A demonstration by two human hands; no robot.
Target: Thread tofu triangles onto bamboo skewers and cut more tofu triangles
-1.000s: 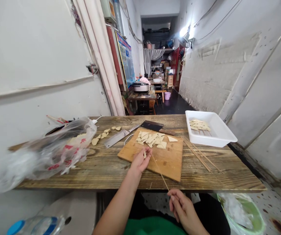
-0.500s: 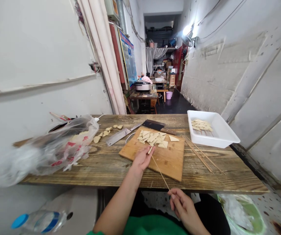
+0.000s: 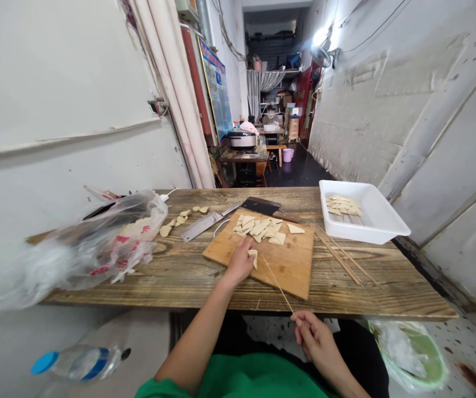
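My left hand (image 3: 240,260) rests on the wooden cutting board (image 3: 291,268) and pinches a pale triangular tofu piece (image 3: 254,256). My right hand (image 3: 314,337) is below the table's near edge and holds the end of a thin bamboo skewer (image 3: 278,284), whose tip points at that piece. A pile of several more triangular pieces (image 3: 260,228) lies at the board's far side. Whether the skewer tip has entered the held piece is unclear.
Two cleavers (image 3: 204,224) (image 3: 267,208) lie behind the board. Loose skewers (image 3: 341,258) lie to its right, beside a white tray (image 3: 381,224) holding skewered pieces. A plastic bag (image 3: 97,243) sits left, a water bottle (image 3: 78,362) lower left, a green bin (image 3: 418,356) lower right. A person sits far down the corridor.
My left hand has drawn the tofu piece slightly nearer on the board and turned it flat toward the skewer. My right hand has stayed low with the skewer. The view has shifted slightly.
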